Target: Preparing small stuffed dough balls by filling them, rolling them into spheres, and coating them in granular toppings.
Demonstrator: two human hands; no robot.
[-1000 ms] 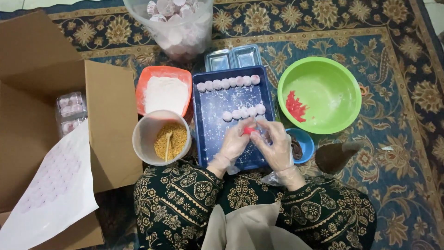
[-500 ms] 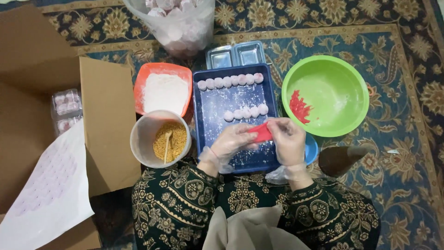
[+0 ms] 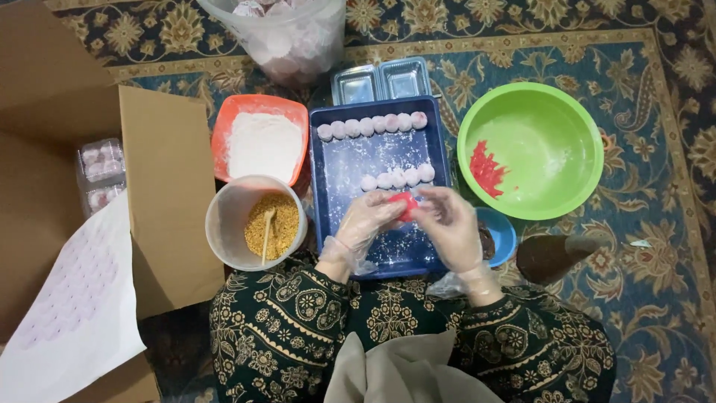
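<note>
Apparently, both gloved hands met over the near part of the dark blue rectangular plastic tray (image 3: pixel 337 160), which stood on the patterned carpet (image 3: pixel 656 254), and between them they pinched a small red piece of soft dough (image 3: pixel 405 205). The left hand (image 3: pixel 365 224) closed its fingertips on the left side of the piece, and the right hand (image 3: pixel 451 224) curled around its right side, so each grip was nearly shut on it. To do this shaping well, I judged that the fingers should press lightly and evenly, turning the piece so the edges close without a tear, and keep it above the floured tray. The dough looked bright red, smooth and rounded, mostly covered by the fingers. Just beyond it lay two rows of pale pink floured balls (image 3: pixel 397 177). A white tub of yellow crumbs (image 3: pixel 265 224) stood left of the tray, and a green round bowl (image 3: pixel 552 149) stood to the right.
</note>
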